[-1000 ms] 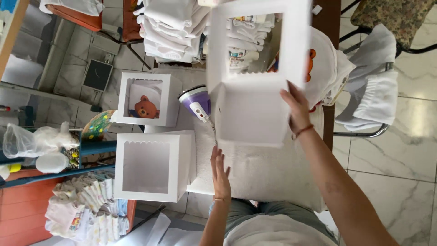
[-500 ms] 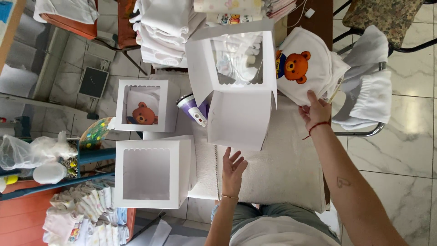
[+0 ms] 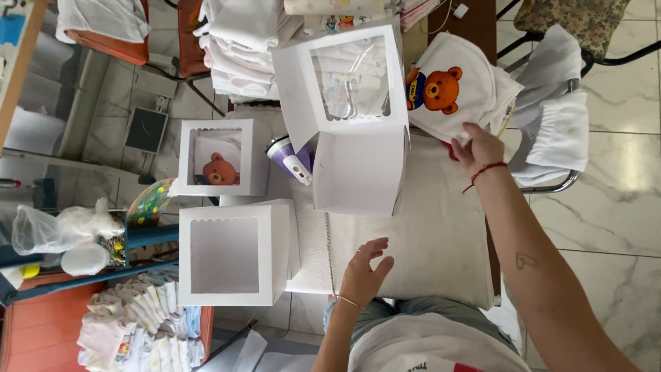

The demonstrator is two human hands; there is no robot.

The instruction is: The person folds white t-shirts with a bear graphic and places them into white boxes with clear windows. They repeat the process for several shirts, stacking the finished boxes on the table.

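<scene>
On the padded white counter (image 3: 441,241) an open white cardboard window box (image 3: 354,120) stands empty. The right hand (image 3: 476,148) pinches a folded white bear-print garment (image 3: 458,89), not yet boxed; the left hand (image 3: 365,275) hovers spread and empty. Beside them one white window box with a bear garment inside (image 3: 215,158) looks packed, and another white window box (image 3: 231,253) looks empty.

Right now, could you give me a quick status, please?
Right hand grasping bear-print garment. Left hand open, hovering above pad. Open window box empty. Nothing obstructing.

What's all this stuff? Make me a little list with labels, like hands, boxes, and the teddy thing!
right hand: touching the edge of the bear cloth
left hand: open, fingers spread, holding nothing, over the white pad
open box: white, windowed lid up, on the pad
other boxes: empty box; bear box
iron: purple and white, left of the open box
</scene>
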